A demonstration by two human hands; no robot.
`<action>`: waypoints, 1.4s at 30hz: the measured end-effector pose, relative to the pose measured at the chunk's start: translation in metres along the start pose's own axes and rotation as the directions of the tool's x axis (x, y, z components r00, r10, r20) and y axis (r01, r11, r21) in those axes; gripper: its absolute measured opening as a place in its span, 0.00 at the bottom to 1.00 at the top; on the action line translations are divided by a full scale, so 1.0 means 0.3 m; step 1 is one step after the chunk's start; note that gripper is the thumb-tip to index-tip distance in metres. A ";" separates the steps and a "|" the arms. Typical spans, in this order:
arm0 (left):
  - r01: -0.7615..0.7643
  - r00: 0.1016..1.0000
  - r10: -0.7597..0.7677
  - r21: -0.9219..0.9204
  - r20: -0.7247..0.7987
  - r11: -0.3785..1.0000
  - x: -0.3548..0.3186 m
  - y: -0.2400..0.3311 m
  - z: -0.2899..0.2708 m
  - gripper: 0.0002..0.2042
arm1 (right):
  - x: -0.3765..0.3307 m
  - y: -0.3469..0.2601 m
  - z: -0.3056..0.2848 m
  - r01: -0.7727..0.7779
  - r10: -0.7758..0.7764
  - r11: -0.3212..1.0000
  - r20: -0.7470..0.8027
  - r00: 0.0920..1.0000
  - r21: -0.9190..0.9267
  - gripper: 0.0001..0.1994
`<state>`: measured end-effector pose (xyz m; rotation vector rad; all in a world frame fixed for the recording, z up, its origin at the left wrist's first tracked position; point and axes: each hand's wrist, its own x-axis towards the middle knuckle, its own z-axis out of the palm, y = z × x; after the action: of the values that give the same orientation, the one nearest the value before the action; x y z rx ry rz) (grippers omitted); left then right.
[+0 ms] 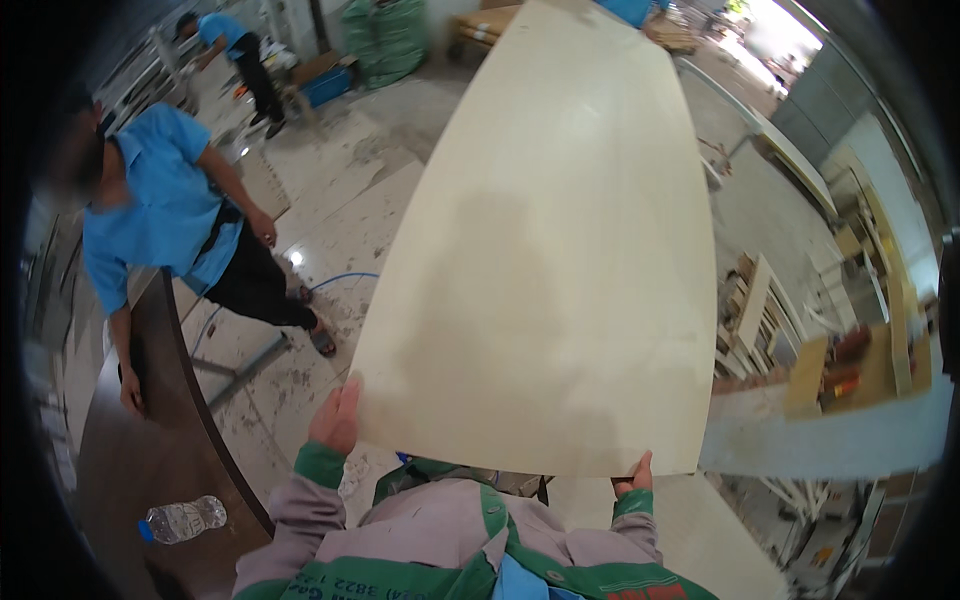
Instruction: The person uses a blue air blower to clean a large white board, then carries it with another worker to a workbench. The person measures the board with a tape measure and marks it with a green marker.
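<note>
- Right in front of the hands, the board (560, 250): pale, broad and long, filling the middle of the view, near end just ahead of the jacket (430, 525).
- Long axis, and this is the relation that counts: it runs away from the body, nearly straight ahead, leaning a touch to the right, with the far end up at the top of the view.
- Neither hand is the nearer one here! Both are on the board, both at the near end, and the far end lies well apart from them.
- Left hand (335, 420): on the left long edge, just beyond the near corner, gripping from the side, the visible fingers fairly straight and close together. How far they curl underneath, I cannot tell.
- Right hand (633, 476): on the near edge, right of its middle and close to the right corner, closed on the board, thumb up at the rim; the rest tucks below, out of sight.
- So the hold is uneven: one hand at the side, the other at the end, and what bears the far end, if anything, does not show.
- Over on the left, the dark table (110, 470) with a bottle (185, 520) lying on its side; a co-worker (175, 220) in blue stands beyond, one hand on the tabletop, well apart from the board.
- Off to the right, wood pieces (760, 310) in a stack.
</note>
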<state>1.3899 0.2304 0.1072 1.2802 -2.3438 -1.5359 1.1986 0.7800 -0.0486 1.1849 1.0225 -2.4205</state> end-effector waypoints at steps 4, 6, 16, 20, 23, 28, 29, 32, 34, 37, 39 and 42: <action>0.024 0.999 -0.021 0.097 -0.026 0.995 0.205 0.136 0.003 0.34 | 0.086 -0.005 0.193 0.045 -0.044 0.999 0.038 0.998 -0.005 0.30; -0.028 0.999 0.029 0.114 -0.013 0.993 0.302 0.187 0.010 0.36 | 0.139 -0.001 0.265 0.048 -0.048 0.999 0.050 0.998 -0.002 0.30; 0.117 0.987 -0.147 0.350 0.060 0.929 0.847 0.384 -0.016 0.43 | 0.447 0.071 0.611 0.033 -0.032 0.999 0.073 0.997 -0.017 0.32; 0.153 0.979 -0.191 0.359 0.073 0.921 1.171 0.305 -0.003 0.42 | 0.547 0.138 0.767 -0.101 0.091 0.994 0.215 0.972 0.034 0.39; 0.214 0.969 -0.242 0.315 0.052 0.925 1.470 0.215 0.029 0.44 | 0.622 0.264 0.930 -0.113 0.092 0.988 0.182 0.979 0.108 0.41; 0.266 0.937 -0.307 0.229 0.167 0.936 1.940 0.233 -0.042 0.44 | 0.657 0.445 1.237 0.009 -0.026 0.971 0.067 0.997 0.238 0.40; 0.203 0.958 -0.239 0.214 0.161 0.955 2.045 0.273 -0.070 0.43 | 0.705 0.472 1.326 0.029 -0.068 0.958 0.128 0.989 0.284 0.40; 0.188 0.958 -0.207 0.114 0.198 0.976 2.314 0.373 -0.151 0.44 | 0.737 0.552 1.477 0.095 -0.091 0.964 -0.027 0.995 0.249 0.40; 0.134 0.959 -0.155 0.105 0.236 0.985 2.502 0.461 -0.182 0.44 | 0.782 0.591 1.612 0.139 -0.140 0.963 -0.014 0.990 0.231 0.39; 0.131 0.960 -0.158 0.124 0.232 0.984 2.814 0.551 -0.218 0.45 | 0.859 0.633 1.849 0.063 -0.074 0.939 0.018 0.997 0.338 0.38; 0.211 0.943 -0.216 0.044 0.253 0.976 3.084 0.594 -0.229 0.45 | 0.923 0.683 2.055 0.101 -0.088 0.917 -0.052 0.995 0.386 0.37; 0.255 0.905 -0.187 -0.135 0.382 0.957 3.446 0.614 -0.240 0.45 | 1.040 0.744 2.355 0.144 -0.117 0.873 -0.087 0.989 0.465 0.35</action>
<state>0.6373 -0.4775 -0.0925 1.3548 -2.2373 -2.1771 0.6974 0.1535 -0.0992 1.3709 0.5467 -2.8630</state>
